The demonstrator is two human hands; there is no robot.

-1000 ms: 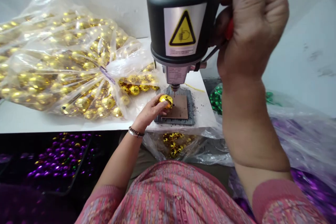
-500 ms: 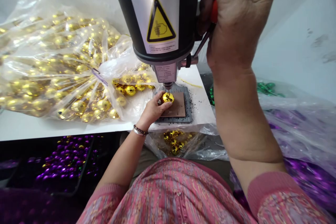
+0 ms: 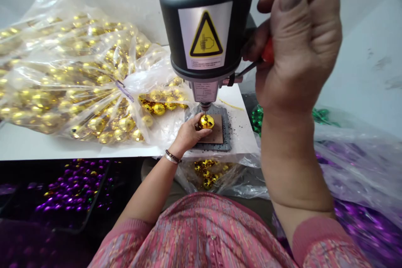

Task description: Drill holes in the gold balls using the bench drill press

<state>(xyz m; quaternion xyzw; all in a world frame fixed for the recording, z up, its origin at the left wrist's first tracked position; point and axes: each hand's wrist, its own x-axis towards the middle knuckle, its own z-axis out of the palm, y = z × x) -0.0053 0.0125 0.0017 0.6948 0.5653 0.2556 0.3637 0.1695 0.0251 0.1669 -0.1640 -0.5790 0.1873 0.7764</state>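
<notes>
Under a black drill press (image 3: 207, 29), my left hand (image 3: 190, 133) grips a shiny gold faceted ball (image 3: 206, 122) from its left side, thumb in front. The ball rests on a brown board (image 3: 216, 130) on the grey drill base (image 3: 226, 144). The thin drill bit (image 3: 205, 112) reaches down to the ball's top; whether it has entered cannot be made out. My right hand (image 3: 298, 37) is closed around the red-knobbed feed lever (image 3: 267, 52) at the press's right side.
A tied clear bag of gold balls (image 3: 78, 79) fills the white table's (image 3: 37, 148) left. Dark crumbs lie around the base. Green balls (image 3: 256, 119) and a plastic bag with purple balls (image 3: 367, 226) are at right. Purple balls (image 3: 75, 184) fill a container below left.
My right hand and the lever knob sit lower relative to the press head. My left hand still holds the gold ball under the bit. The whole view has shifted slightly.
</notes>
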